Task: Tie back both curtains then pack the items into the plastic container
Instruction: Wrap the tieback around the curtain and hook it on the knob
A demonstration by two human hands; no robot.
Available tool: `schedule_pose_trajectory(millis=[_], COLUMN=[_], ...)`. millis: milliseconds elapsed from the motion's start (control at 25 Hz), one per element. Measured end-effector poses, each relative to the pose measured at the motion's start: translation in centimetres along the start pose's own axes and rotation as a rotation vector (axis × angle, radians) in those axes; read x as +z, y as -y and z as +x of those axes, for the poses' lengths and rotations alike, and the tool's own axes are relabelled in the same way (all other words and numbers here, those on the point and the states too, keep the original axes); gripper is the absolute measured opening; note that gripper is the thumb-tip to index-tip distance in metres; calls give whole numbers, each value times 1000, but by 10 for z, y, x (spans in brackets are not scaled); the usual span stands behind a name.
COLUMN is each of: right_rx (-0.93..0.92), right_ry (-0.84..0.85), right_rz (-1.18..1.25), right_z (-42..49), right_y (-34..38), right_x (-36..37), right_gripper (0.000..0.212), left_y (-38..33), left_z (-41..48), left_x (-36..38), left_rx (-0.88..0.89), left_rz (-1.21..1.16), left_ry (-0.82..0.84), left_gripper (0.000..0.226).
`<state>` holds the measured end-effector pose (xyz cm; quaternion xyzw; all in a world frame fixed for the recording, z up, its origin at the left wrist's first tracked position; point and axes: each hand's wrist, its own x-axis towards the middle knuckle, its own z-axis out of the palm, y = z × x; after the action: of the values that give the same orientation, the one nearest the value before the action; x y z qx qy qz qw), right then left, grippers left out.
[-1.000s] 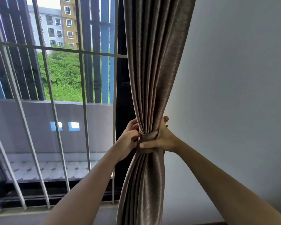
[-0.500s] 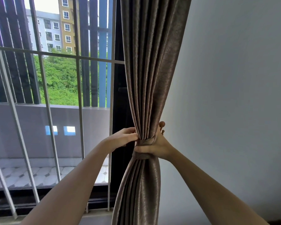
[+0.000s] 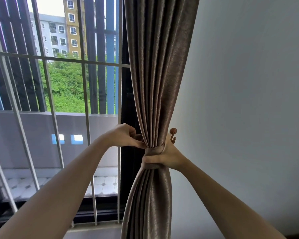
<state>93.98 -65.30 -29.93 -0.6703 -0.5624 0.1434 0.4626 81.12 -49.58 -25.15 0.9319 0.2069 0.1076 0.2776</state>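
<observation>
Brown curtain (image 3: 155, 75), bunched beside the wall, is cinched by a fabric tieback (image 3: 154, 150). The right hand (image 3: 167, 157) grips the band and the left hand (image 3: 126, 137) pinches the pleats. If either grip eases before the loop catches the wall hook (image 3: 173, 133), the folds may spill.

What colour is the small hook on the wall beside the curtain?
Reddish-brown; the hook shows best in the head view.

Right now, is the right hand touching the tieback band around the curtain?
Touching. The head view shows the right hand gripping the tieback band, thumb across its lower edge.
</observation>
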Motion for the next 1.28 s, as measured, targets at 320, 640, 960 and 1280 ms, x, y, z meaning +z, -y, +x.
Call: schedule_pose_trajectory(millis=[320, 640, 960, 1280], right_rx=[-40, -36, -53, -27], right_ry=[-15, -18, 51, 31], right_rz=[16, 40, 87, 74], right_z=[2, 6, 2, 3], right_y=[-4, -13, -6, -5], right_x=[1, -1, -7, -1], right_gripper=[88, 90, 71, 72], left_y=[5, 14, 26, 14], left_z=[-8, 4, 14, 19], left_x=[-20, 3, -10, -3], left_rx=[48, 106, 55, 162], left_rz=[318, -113, -135, 446], left_ry=[-194, 29, 101, -434], left_gripper=[50, 49, 11, 20])
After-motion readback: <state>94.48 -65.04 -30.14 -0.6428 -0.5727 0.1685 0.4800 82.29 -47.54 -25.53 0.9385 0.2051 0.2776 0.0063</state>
